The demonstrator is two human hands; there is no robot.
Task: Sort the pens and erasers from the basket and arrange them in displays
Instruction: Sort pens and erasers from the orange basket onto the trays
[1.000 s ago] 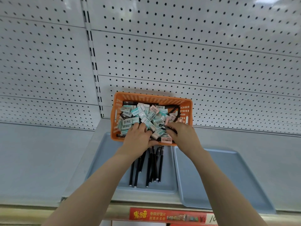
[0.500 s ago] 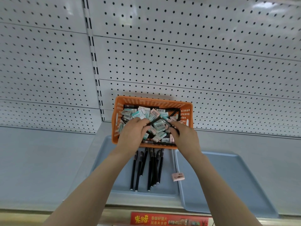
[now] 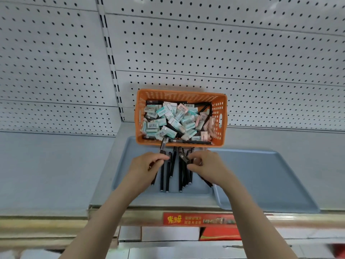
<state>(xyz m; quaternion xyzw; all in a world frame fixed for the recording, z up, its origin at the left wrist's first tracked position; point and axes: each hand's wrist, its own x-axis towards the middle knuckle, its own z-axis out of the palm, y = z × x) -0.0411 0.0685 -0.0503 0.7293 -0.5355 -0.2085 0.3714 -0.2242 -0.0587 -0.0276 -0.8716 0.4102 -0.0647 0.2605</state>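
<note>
An orange basket (image 3: 222,116) at the back of the shelf holds several teal and pink erasers (image 3: 168,126) mixed with black pens. In front of it a blue tray (image 3: 127,165) carries a row of several black pens (image 3: 172,176). My left hand (image 3: 145,167) grips a black pen (image 3: 162,146) whose tip points up toward the basket. My right hand (image 3: 205,166) holds another black pen (image 3: 183,157) above the tray. Both hands hover just over the laid pens.
A second blue tray (image 3: 265,176) lies to the right; my right arm hides part of it. White pegboard (image 3: 205,53) backs the shelf. A red price label (image 3: 197,219) runs along the front rail, with boxes on the shelf below.
Both hands came out of the basket toward me, each with a black pen, and now hang over the left tray. The pink eraser seen on the right tray is now out of sight.
</note>
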